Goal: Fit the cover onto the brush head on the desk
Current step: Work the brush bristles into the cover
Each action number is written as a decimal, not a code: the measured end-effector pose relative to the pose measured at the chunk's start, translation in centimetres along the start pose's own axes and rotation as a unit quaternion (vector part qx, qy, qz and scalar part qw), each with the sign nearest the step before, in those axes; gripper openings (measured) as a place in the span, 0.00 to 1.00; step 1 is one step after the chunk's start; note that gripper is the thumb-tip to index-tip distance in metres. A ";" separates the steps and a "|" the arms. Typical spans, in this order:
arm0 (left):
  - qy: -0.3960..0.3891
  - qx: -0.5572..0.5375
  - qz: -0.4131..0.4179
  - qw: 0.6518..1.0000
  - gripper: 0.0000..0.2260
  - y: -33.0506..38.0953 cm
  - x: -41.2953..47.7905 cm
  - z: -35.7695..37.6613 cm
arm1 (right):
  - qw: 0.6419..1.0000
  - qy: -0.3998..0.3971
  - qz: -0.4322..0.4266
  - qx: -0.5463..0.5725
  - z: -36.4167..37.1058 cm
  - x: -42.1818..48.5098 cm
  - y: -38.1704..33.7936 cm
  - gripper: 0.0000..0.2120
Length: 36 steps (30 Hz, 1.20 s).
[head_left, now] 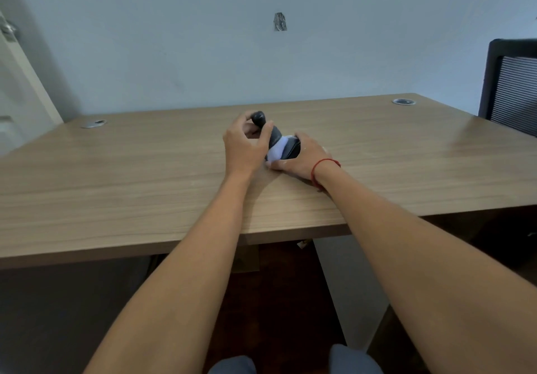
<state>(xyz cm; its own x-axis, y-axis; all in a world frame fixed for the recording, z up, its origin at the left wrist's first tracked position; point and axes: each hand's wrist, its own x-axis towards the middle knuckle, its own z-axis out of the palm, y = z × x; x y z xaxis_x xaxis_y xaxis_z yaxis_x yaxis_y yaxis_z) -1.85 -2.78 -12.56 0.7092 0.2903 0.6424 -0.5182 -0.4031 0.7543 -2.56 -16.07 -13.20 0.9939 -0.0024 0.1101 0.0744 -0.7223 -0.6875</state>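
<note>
Left hand (242,147) wrapped around the dark grey rounded handle of a brush (263,125), knob end poking up past the fingers, white bristle head (276,153) showing just beside the thumb, low over the middle of the light wood-grain bench (116,176). Right hand (302,155), thin red string bracelet (321,167) at the wrist, gripping a black plastic cover (292,148) pressed against the white bristles, fingertips resting on the bench top. 2 round metal cable grommets (93,124) set near the far bench corners; dark mesh chair back (511,89) at the right.
</note>
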 end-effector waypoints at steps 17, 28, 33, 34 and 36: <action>0.044 0.057 -0.002 0.997 0.10 -0.7 0.0 -0.1 | 1.000 0.018 -0.003 0.007 0.1 -0.9 -0.6 0.45; 0.038 0.059 -0.014 0.997 0.07 -1.1 0.2 0.1 | 1.000 0.018 -0.013 0.000 0.3 -0.5 -0.2 0.41; 0.061 0.051 -0.030 0.996 0.07 -0.9 0.2 -0.3 | 0.999 0.020 -0.015 -0.020 0.4 -0.2 -0.1 0.39; 0.065 0.024 -0.043 0.997 0.08 -0.9 0.4 -0.4 | 0.999 0.015 -0.022 -0.021 0.4 -0.2 0.0 0.35; 0.055 0.003 -0.053 0.997 0.09 -0.9 0.5 -0.4 | 0.999 0.005 -0.031 -0.015 0.4 0.0 0.2 0.30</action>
<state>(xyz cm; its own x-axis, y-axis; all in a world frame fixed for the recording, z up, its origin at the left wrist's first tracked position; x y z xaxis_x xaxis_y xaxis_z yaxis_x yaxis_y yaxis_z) -1.25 -1.90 -12.83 0.7030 0.4239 0.5710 -0.4410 -0.3700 0.8177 -2.53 -15.93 -13.63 0.9867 0.0365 0.1581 0.1328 -0.7416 -0.6576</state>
